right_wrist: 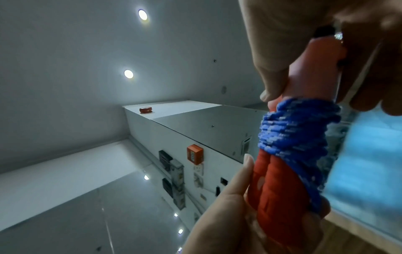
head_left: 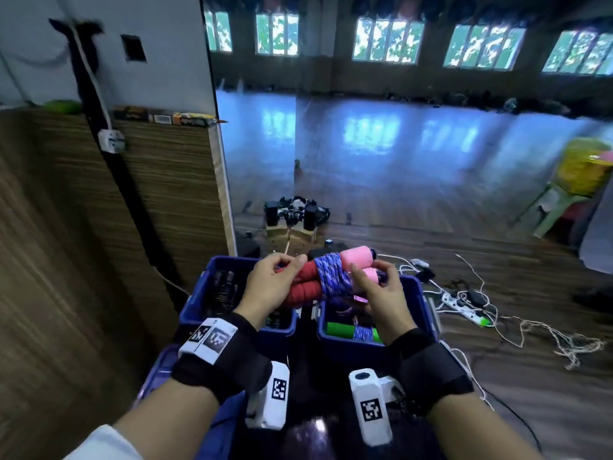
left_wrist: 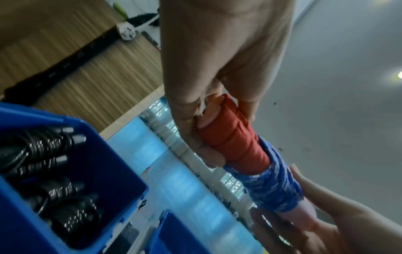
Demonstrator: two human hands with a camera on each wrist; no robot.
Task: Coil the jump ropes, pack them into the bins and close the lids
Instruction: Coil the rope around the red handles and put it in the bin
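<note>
I hold a coiled jump rope bundle (head_left: 331, 277) above two blue bins. Its blue-and-white rope (left_wrist: 276, 189) (right_wrist: 298, 134) is wound tight round the middle of two handles, red at one end and pink at the other. My left hand (head_left: 272, 283) grips the red ends (left_wrist: 232, 135) (right_wrist: 276, 197). My right hand (head_left: 381, 293) grips the pink ends (head_left: 360, 260) (right_wrist: 309, 77). The left bin (head_left: 199, 293) (left_wrist: 54, 171) holds black ropes. The right bin (head_left: 418, 293) holds a coiled rope with green handles (head_left: 338, 330).
A wood-panelled wall (head_left: 66, 244) stands close on the left. White cables and a power strip (head_left: 464, 307) lie on the wooden floor at right. A pile of dark gear (head_left: 295, 214) sits on boxes beyond the bins.
</note>
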